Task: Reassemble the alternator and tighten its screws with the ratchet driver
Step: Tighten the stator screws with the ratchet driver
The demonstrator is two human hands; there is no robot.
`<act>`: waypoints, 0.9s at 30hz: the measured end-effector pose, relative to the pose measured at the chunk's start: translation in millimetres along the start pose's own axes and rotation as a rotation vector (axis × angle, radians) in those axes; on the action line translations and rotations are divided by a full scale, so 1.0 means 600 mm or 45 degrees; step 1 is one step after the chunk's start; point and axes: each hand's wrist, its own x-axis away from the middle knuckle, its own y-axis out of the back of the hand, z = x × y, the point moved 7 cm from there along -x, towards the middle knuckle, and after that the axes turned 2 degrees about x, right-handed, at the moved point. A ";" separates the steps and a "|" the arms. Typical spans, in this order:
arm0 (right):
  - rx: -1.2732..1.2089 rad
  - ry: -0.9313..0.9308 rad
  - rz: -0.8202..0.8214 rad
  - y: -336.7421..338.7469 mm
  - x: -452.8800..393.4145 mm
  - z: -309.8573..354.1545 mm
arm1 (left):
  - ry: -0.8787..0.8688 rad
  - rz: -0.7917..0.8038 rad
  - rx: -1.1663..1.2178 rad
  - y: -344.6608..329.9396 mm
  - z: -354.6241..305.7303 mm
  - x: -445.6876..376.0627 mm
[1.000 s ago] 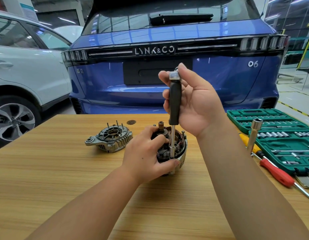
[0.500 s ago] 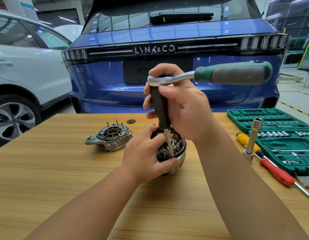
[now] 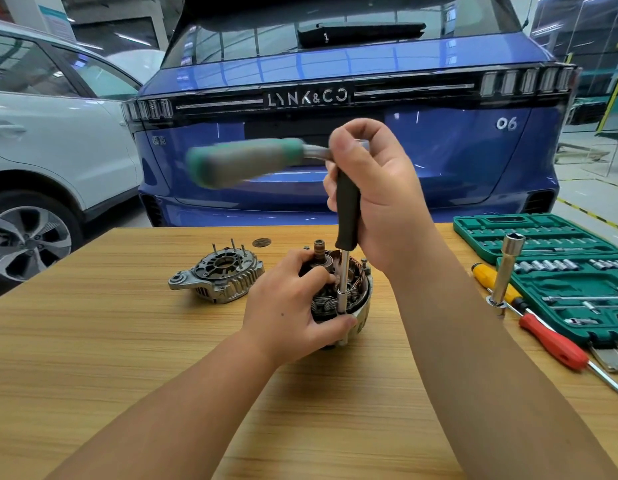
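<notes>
The alternator body (image 3: 356, 289), with copper windings and a shaft sticking up, stands on the wooden table (image 3: 93, 341). My left hand (image 3: 293, 306) grips its near left side. My right hand (image 3: 373, 192) holds the black extension grip (image 3: 347, 216) upright, thumb over the ratchet head. Its steel shaft (image 3: 342, 285) runs down to the alternator's near rim. The ratchet's green and grey handle (image 3: 245, 161) sticks out to the left, blurred. The alternator's rear cover (image 3: 219, 275), with studs pointing up, lies on the table to the left.
A green socket set case (image 3: 563, 271) lies open at the right. In front of it stands a long socket (image 3: 506, 268), beside a yellow screwdriver (image 3: 487, 277) and a red screwdriver (image 3: 556, 342). A small dark disc (image 3: 261, 242) lies behind the cover. A blue car's tail stands beyond the table.
The ratchet handle has swung round from pointing right to pointing left. My right hand has turned with it on the extension. My left hand has stayed on the alternator.
</notes>
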 end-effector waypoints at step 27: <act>0.307 0.141 0.162 -0.015 0.006 0.011 | 0.006 0.028 0.027 -0.001 0.000 -0.001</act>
